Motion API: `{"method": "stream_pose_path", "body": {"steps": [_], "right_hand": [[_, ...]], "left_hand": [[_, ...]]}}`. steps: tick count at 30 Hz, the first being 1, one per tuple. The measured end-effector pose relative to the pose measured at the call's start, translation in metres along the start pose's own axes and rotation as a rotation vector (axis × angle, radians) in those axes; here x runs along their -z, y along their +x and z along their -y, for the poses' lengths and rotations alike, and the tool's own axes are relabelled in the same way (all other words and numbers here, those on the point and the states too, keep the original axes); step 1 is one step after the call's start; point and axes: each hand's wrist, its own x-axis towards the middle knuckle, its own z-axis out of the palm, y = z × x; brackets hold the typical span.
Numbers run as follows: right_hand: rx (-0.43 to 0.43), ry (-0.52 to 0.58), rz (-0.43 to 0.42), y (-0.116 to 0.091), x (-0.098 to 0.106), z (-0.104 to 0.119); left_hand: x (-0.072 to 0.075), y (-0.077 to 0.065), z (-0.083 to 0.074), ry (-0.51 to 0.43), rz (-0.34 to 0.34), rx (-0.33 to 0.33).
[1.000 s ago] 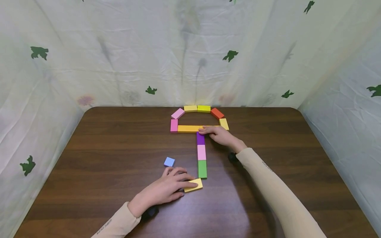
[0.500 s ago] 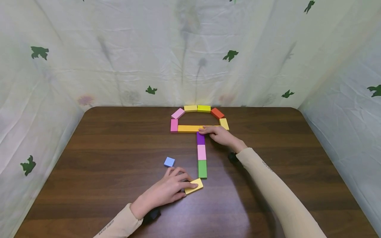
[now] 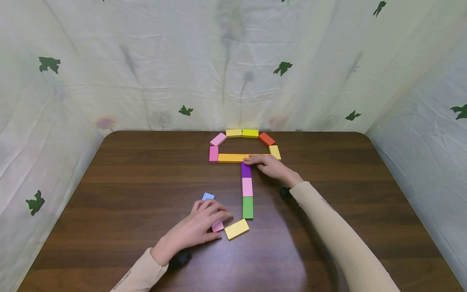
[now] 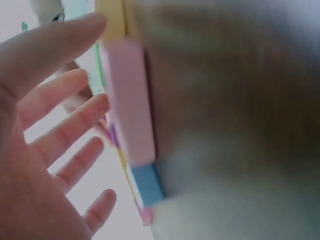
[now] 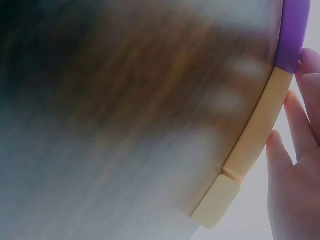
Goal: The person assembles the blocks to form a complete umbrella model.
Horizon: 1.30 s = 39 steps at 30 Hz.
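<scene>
My left hand (image 3: pixel 198 224) hovers over a pink block (image 3: pixel 217 226) with its fingers spread; the left wrist view shows a gap between the palm and that block. Just right of it a pale yellow block (image 3: pixel 237 229) lies tilted on the table. A blue block (image 3: pixel 208 196) peeks out beyond the left fingers. My right hand (image 3: pixel 270 166) lies with its fingertips on the orange bar (image 3: pixel 231 158), where the purple block (image 3: pixel 246 170) meets it, and hides part of both. Below the purple block, a pink block (image 3: pixel 247 187) and a green block (image 3: pixel 248 207) continue a straight column.
Above the orange bar, an arch of blocks includes a deep pink (image 3: pixel 213 154), a light pink (image 3: pixel 218 139), a bright yellow (image 3: pixel 250 133) and a red one (image 3: pixel 266 139). It stands near the back edge of the brown table (image 3: pixel 146 174). A patterned curtain (image 3: pixel 160 61) hangs behind.
My left hand has let go of the pale yellow block and moved left, uncovering the pink block. The yellow block has turned slightly. My right hand has stayed put.
</scene>
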Motion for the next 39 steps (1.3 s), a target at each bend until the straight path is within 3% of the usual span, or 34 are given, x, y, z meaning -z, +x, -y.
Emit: {"method": "stream_pose_path", "body": {"steps": [6,11,19,30,39], "right_hand": [[0.014,0.004,-0.004,0.000,0.000,0.001],[0.014,-0.001,-0.008,0.000,-0.001,0.000],[0.001,-0.003,0.003,0.001,-0.002,-0.001],[-0.019,-0.007,0.012,0.001,0.001,0.000],[-0.008,-0.003,0.011,0.002,0.000,-0.001]], "left_hand": [[0.008,-0.007,0.008,0.045,0.016,0.019],[0.007,-0.008,0.007,0.034,0.035,0.002],[0.006,-0.007,0.004,0.049,0.073,0.042],[0.005,-0.008,0.002,0.051,0.066,0.057],[0.022,-0.009,0.019,-0.017,-0.043,0.102]]}}
